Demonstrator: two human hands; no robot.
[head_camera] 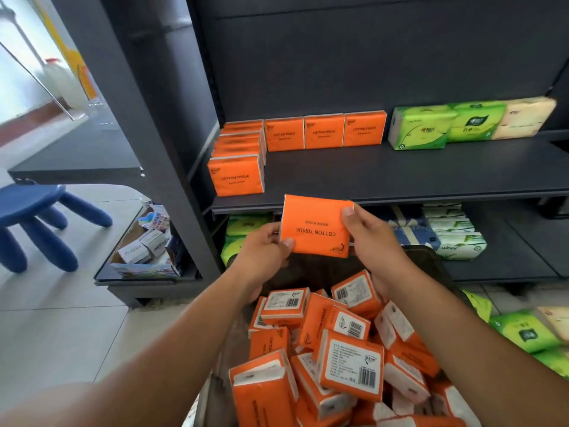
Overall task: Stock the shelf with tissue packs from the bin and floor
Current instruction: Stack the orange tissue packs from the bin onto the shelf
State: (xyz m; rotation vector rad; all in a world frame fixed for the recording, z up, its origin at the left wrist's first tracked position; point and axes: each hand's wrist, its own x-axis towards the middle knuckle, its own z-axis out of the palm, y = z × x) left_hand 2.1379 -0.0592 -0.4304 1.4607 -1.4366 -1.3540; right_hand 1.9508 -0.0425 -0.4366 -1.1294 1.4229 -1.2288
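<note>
I hold one orange pack (317, 226) with both hands, just in front of the edge of the dark shelf (400, 174). My left hand (264, 251) grips its lower left corner, with the thumb on the front face. My right hand (369, 232) grips its right side, with the thumb near the upper corner. Both hands are closed on the pack. The words "COTTON TISSUE" on it read upside down to me.

Below my arms is the bin (431, 257), full of more orange packs (348, 359) that lie in a loose heap, many with the barcode side up.

On the shelf, a row of orange packs (237, 158) runs from front to back at the left end, standing upright one behind the other. Three more orange packs (324, 132) stand side by side along the back wall. To the right of them are two green packs (446, 124) and one beige pack (523, 118), touching each other. The front and middle of the shelf are bare.

On the lower shelf I see green packs (243, 232) at the left and white packs (455, 235) at the right. More green packs (523, 331) lie on the floor at my right. A blue stool (37, 223) stands well apart at the left.
</note>
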